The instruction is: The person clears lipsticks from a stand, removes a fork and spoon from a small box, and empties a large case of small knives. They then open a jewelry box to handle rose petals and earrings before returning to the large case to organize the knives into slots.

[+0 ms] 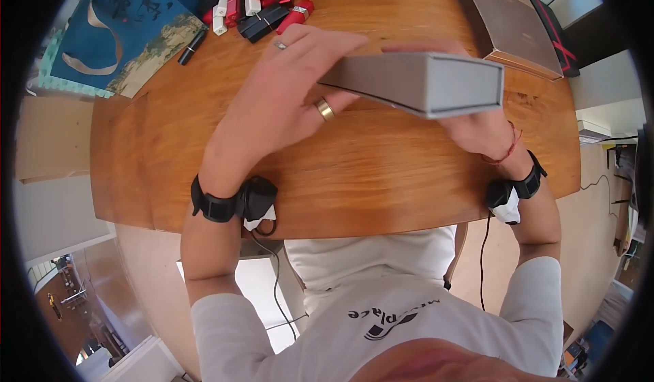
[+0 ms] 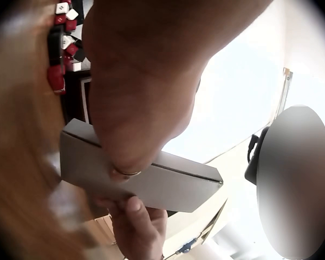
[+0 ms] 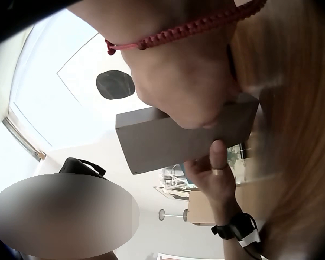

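Observation:
A flat grey box (image 1: 460,85) with a recessed end is held up over the wooden table (image 1: 381,171), tilted in the head view. My left hand (image 1: 272,96), with rings on it, grips the box's left part, the thumb along its near side. The right hand (image 1: 477,128) holds the other end from behind and below; the box covers most of its fingers. From the left wrist, the box (image 2: 157,187) shows between both hands. In the right wrist view, the left thumb presses on the grey box's side (image 3: 162,143).
Several red, white and black lipstick-like cases (image 1: 252,7) lie at the back left, with a black tube (image 1: 193,47) nearby. A blue gift bag (image 1: 109,31) rests at the left corner. A large brown box (image 1: 511,24) stands back right.

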`<state>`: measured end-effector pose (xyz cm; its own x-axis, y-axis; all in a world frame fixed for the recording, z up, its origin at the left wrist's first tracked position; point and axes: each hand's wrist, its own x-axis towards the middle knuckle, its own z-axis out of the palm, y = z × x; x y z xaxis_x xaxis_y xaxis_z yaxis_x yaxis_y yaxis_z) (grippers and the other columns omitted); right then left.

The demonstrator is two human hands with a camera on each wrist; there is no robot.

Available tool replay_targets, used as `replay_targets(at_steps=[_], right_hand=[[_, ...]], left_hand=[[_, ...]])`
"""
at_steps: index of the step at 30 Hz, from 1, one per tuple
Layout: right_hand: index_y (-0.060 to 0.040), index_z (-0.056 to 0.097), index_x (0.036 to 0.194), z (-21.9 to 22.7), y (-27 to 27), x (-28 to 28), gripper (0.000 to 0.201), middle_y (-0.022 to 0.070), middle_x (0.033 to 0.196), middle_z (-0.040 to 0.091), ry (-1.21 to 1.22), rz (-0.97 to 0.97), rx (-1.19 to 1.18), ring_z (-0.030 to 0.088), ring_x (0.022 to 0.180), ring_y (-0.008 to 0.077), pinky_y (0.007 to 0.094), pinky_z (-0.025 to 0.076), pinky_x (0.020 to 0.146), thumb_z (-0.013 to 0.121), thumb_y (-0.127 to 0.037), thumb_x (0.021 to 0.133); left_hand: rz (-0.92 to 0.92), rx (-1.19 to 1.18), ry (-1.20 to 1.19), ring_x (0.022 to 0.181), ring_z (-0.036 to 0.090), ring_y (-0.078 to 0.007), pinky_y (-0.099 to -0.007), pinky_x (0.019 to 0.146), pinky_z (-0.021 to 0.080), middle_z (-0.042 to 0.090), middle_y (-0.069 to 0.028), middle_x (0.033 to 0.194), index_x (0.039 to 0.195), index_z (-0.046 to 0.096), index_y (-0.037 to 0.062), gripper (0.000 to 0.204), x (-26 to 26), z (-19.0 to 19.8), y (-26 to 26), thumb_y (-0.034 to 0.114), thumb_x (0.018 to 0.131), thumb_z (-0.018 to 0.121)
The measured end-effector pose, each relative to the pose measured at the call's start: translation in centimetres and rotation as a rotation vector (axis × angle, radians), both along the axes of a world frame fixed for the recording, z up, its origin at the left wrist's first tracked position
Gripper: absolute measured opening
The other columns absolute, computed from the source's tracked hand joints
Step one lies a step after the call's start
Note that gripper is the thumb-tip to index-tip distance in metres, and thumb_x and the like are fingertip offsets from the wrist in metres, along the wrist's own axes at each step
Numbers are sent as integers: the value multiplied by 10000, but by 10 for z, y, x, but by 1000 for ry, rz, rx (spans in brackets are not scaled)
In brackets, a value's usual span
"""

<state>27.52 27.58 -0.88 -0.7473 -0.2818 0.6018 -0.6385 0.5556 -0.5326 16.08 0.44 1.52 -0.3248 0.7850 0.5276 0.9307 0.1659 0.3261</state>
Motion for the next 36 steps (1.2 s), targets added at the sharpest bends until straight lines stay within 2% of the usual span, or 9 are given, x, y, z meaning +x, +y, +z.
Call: replay_targets(at_steps=[3,6,8,10,13,16,22,28,36], right_hand=[[5,607,1426,6,-3,8,463,62,1306,708,-305,-19,-337,685,1147,120,286,582,951,810,-77,1018],[2,587,1444,5,-5,0,486,72,1369,682,-234,-47,-552,690,1150,123,293,588,942,809,-79,1020],[-16,580,1469,12,-1,-1,562,81,1385,682,-128,-97,-463,683,1217,163,360,582,983,844,-77,977],[-28,595,1470,19,1,1,643,117,1383,679,65,-260,-111,666,1285,280,428,550,1052,888,-94,901],[-39,615,1457,16,1,-1,722,153,1372,668,147,-228,63,623,1321,383,466,519,1098,913,-101,802],[-36,634,1418,15,6,-1,717,170,1376,659,179,-269,342,604,1326,401,475,521,1102,904,-80,756],[-33,603,1433,1,17,-4,734,170,1453,615,78,-402,586,568,1368,404,491,494,1152,875,-55,752],[-56,531,1520,12,15,-1,752,213,1538,545,-69,-156,443,550,1390,433,509,478,1170,837,-100,835],[-51,659,1345,11,9,3,492,193,1445,651,46,-208,637,618,1376,396,479,529,1152,820,-103,882]], left_hand=[[66,27,34,1057,657,-330,-450,987,513,739,-109,1176,1381,689,71,590,-7,-9,-2,112,833,902],[176,32,142,1047,654,-322,-447,945,518,709,-104,1148,1350,697,69,573,-4,-4,-3,103,817,904],[212,-7,169,1083,657,-334,-438,948,537,705,-114,1188,1340,708,74,537,-3,-1,-4,109,839,897],[243,-42,195,1119,661,-346,-430,951,556,701,-124,1229,1331,719,78,502,0,1,-4,115,860,889],[268,-124,164,1118,659,-340,-429,920,569,672,-112,1246,1314,725,76,490,3,2,-4,113,856,892],[225,-115,136,1147,651,-350,-435,940,572,647,-112,1294,1311,716,62,488,3,-3,-3,118,860,893],[167,-185,4,1285,632,-384,-444,1057,554,632,-137,1430,1317,684,50,493,0,-10,-3,170,885,891],[110,-216,121,1404,566,-428,-477,1172,487,595,-170,1541,1334,682,81,446,-11,-20,-10,177,933,851],[120,-254,-108,1387,575,-419,-469,1152,495,607,-176,1526,1295,717,79,432,-7,-10,-9,242,924,867]])
